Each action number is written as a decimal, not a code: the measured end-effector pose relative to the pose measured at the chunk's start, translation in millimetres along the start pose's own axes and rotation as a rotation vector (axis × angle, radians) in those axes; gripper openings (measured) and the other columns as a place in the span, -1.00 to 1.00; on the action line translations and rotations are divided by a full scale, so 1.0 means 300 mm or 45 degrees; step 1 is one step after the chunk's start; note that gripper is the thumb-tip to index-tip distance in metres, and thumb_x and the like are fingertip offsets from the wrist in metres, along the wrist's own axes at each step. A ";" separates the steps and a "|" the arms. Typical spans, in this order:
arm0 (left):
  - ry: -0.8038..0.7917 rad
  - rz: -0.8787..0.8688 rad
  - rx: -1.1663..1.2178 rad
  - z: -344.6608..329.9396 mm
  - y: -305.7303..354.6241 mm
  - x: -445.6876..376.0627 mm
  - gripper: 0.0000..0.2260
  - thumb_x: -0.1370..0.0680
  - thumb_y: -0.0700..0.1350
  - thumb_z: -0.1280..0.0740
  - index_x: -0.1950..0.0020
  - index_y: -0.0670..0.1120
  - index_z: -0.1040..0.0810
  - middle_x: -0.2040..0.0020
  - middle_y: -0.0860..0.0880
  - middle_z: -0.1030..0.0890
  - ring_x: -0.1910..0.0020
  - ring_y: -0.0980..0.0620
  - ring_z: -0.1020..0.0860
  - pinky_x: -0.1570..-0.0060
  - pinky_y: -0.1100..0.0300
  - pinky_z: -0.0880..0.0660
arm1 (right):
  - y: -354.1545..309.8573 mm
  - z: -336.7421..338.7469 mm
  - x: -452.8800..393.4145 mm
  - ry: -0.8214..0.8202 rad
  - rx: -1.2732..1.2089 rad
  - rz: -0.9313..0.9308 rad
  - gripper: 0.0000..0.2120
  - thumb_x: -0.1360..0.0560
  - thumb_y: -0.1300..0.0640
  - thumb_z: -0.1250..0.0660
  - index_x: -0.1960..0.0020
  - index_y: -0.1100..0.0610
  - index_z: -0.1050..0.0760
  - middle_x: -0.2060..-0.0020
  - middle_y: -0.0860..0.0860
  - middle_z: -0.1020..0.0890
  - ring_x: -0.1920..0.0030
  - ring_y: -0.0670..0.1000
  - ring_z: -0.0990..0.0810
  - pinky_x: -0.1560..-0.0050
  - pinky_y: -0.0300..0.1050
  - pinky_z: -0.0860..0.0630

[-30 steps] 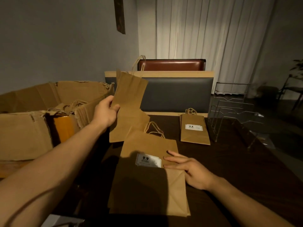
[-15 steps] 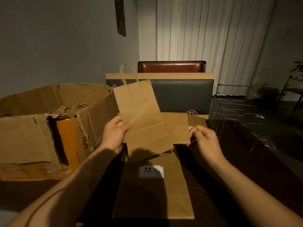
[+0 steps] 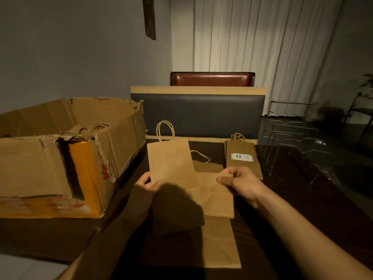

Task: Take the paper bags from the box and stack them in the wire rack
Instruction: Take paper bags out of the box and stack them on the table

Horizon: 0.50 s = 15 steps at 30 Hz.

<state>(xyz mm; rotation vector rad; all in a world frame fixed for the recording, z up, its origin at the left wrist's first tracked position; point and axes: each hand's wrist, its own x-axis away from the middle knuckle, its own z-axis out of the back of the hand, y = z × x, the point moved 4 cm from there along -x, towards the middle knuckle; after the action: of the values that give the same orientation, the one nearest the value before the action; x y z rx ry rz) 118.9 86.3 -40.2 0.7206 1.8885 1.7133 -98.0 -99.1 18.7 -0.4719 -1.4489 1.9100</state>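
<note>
A flat brown paper bag (image 3: 173,170) with a twisted handle hangs in front of me, held by both hands above the table. My left hand (image 3: 148,181) grips its left edge. My right hand (image 3: 240,183) pinches the folded-out flap on its right. Beneath it another paper bag (image 3: 220,245) lies flat on the dark table (image 3: 302,209). A small stack of bags with a white label (image 3: 242,158) lies further back. The open cardboard box (image 3: 60,158) at the left holds more bags, only their handles showing. The wire rack (image 3: 292,144) stands at the right rear with nothing in its slots.
A dark padded bench back (image 3: 201,114) with a wooden top edge runs behind the table, a brown chair back (image 3: 212,78) beyond it. White curtains hang at the rear right. The room is dim, and the floor drops off right of the rack.
The held bag has come down and toward me, now lower over the bag on the table. My right hand still pinches its flap. The camera has tilted down slightly.
</note>
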 end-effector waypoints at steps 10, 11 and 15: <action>0.058 0.013 -0.087 0.027 -0.039 -0.004 -0.73 -0.61 -0.24 -0.30 -0.28 -0.02 -0.48 -0.14 -0.06 -0.62 -0.10 -0.06 -0.61 -0.09 0.03 -0.53 | -0.082 0.113 0.013 0.374 0.165 0.260 -0.94 -0.60 0.12 -0.33 -0.04 -0.02 -0.55 0.04 -0.05 -0.61 0.00 -0.05 -0.57 0.02 -0.10 -0.51; 0.077 0.001 -0.109 0.027 -0.036 -0.003 -0.75 -0.61 -0.22 -0.30 -0.27 0.00 -0.48 -0.14 -0.06 -0.61 -0.09 -0.04 -0.60 -0.05 0.06 -0.52 | -0.085 0.112 0.007 0.344 0.163 0.224 -0.92 -0.59 0.15 -0.33 -0.03 -0.01 -0.55 0.03 -0.03 -0.61 -0.01 -0.02 -0.58 -0.04 -0.04 -0.54; 0.119 0.000 -0.051 0.036 -0.037 0.004 -0.76 -0.62 -0.23 -0.29 -0.28 -0.06 -0.50 -0.12 -0.06 -0.62 -0.03 0.01 -0.59 0.11 0.15 -0.48 | 0.001 0.100 0.001 0.412 0.090 0.028 -0.66 -0.51 0.33 -0.38 -0.08 -0.10 -0.56 -0.23 0.05 -0.54 -0.21 0.09 -0.56 -0.17 0.09 -0.59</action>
<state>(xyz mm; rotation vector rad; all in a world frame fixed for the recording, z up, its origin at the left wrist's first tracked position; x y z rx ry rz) 124.6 94.3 -52.2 0.6352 1.9099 1.8088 -117.7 -119.8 27.9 -0.7285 -1.1665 1.7970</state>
